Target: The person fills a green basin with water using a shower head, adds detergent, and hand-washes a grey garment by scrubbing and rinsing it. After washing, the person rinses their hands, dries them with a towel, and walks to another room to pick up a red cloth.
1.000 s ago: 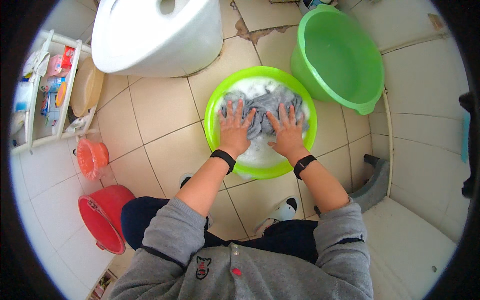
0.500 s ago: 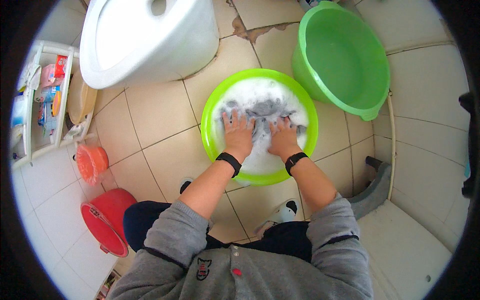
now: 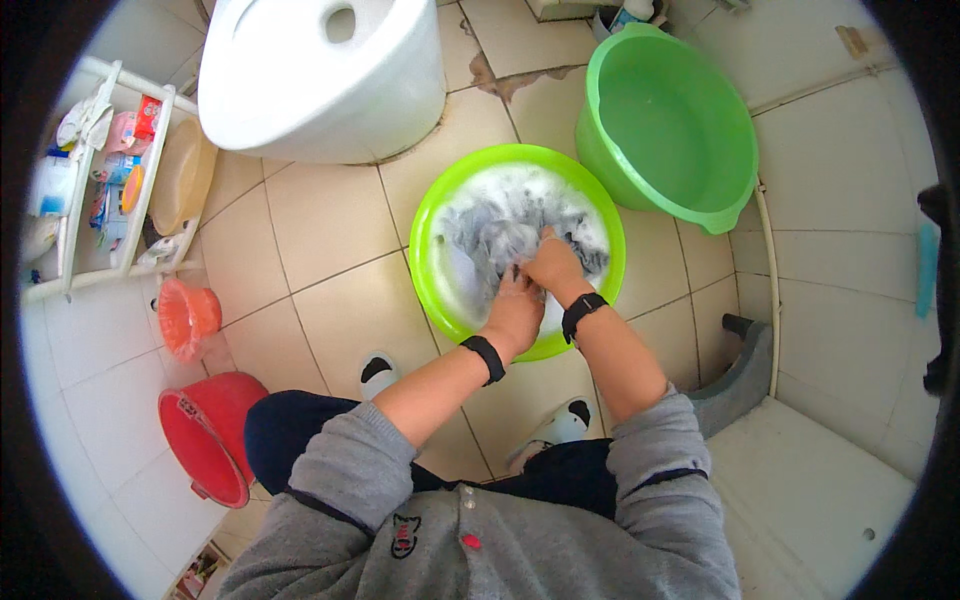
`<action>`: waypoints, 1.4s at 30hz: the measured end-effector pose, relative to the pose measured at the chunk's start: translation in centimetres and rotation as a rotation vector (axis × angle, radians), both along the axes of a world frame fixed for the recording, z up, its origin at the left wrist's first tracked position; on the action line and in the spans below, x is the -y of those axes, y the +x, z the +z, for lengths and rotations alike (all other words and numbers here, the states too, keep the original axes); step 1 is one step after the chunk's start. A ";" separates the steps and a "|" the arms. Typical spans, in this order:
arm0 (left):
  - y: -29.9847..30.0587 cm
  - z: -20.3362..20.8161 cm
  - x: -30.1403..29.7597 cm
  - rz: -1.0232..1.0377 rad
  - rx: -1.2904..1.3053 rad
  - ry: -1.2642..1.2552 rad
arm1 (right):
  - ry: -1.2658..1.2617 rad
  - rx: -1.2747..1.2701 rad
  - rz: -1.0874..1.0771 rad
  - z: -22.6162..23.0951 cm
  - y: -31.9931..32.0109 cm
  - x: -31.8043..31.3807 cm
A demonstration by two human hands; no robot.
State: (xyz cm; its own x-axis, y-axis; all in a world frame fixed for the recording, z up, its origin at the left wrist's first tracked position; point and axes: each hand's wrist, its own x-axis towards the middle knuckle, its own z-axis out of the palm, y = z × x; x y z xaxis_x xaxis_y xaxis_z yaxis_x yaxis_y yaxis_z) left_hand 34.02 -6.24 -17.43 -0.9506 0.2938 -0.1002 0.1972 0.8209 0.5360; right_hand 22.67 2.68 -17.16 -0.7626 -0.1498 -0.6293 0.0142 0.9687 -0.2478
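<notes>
Left grip, right grip clenched on gray cloth.

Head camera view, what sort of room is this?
Most likely a bathroom: there's what looks like a white toilet at the top left, a tiled floor, and a white rack holding small packets and containers.

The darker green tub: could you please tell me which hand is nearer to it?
Right. In the picture, the right hand, in the lime basin, is below and left of the darker tub; the left hand is likewise, but farther away.
</notes>
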 end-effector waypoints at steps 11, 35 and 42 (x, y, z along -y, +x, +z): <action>-3.3 -0.3 5.0 0.805 -0.115 0.314 | -0.513 0.201 -0.235 3.5 -0.4 -2.6; -7.1 2.2 7.2 0.432 0.529 0.821 | -0.348 0.013 -0.254 5.7 -3.4 -5.8; -7.1 1.2 7.9 0.147 0.402 0.382 | 0.078 -0.500 0.387 5.4 1.5 -2.0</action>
State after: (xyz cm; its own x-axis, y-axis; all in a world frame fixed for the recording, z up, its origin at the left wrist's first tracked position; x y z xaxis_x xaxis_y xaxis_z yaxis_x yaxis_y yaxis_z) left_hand 26.97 -14.14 -16.22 -0.8932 0.2481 -0.3752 -0.1851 0.5575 0.8093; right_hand 24.21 4.66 -11.75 -0.8668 -0.4416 -0.2315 -0.4398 0.8959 -0.0623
